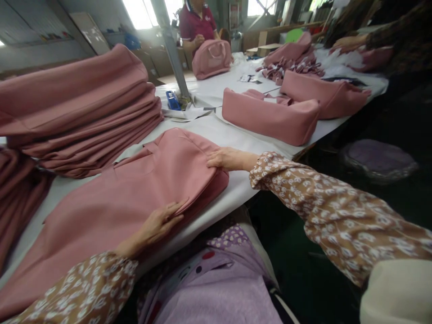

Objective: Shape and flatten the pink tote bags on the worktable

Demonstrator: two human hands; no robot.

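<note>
A pink bag (135,189) lies flat on its side on the white-covered table in front of me, with its seamed edge toward me. My left hand (158,225) rests on the bag's near side, fingers stretched out along the seam. At the bag's right end, my right hand (224,159) has its fingers bent over the seamed corner and grips it; its thumb is hard to make out. A short strap or handle part shows along the bag's far side.
A tall stack of folded pink bags (87,108) stands to the left. Two stuffed-out pink bags (270,117) sit at the right. A blue tape dispenser (173,101) is by a metal post (170,49). Across the table a person (199,27) handles another pink bag (212,58). A stool (378,157) stands right.
</note>
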